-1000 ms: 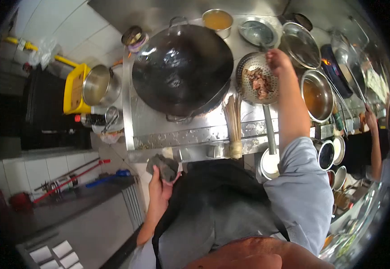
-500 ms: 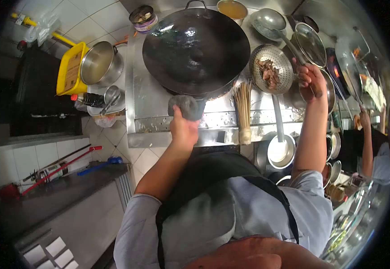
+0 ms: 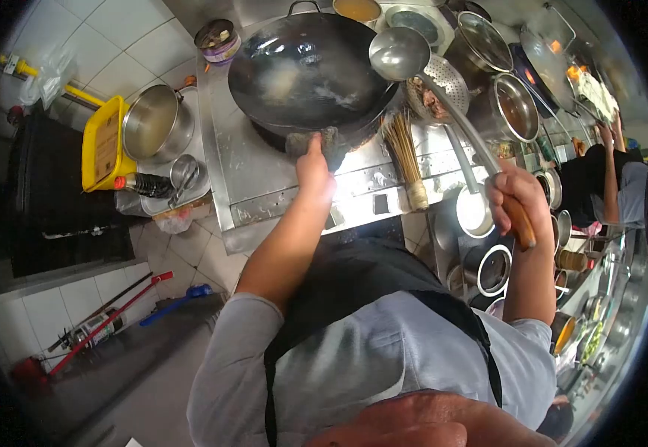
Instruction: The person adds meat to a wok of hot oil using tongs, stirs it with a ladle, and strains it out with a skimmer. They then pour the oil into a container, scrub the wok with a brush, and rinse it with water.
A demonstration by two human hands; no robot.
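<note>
My left hand (image 3: 314,165) presses a grey folded cloth (image 3: 329,147) to the near rim of a large dark wok (image 3: 264,93). Whitish patches show inside the wok. In my right hand (image 3: 520,195) is a steel ladle (image 3: 400,54), gripped by its wooden handle. The ladle's bowl hangs over the wok's right edge and overlaps the perforated strainer (image 3: 450,74) in this view. Pieces of cooked meat (image 3: 424,100) lie in that strainer. Between my hands a bamboo wok brush (image 3: 406,156) rests on the steel stove top.
Behind the wok stand a bowl of yellowish liquid (image 3: 357,9) and an opened can (image 3: 217,41). Pots (image 3: 517,108) line the right side. A steel pot (image 3: 156,123), yellow basket (image 3: 89,167) and dark bottle (image 3: 149,185) stand left. Another person (image 3: 622,186) works at far right.
My right hand has swung the ladle left and nearer, from the bowl at the back right to the wok's edge. Pale patches have appeared inside the wok. The cloth stays at its rim.
</note>
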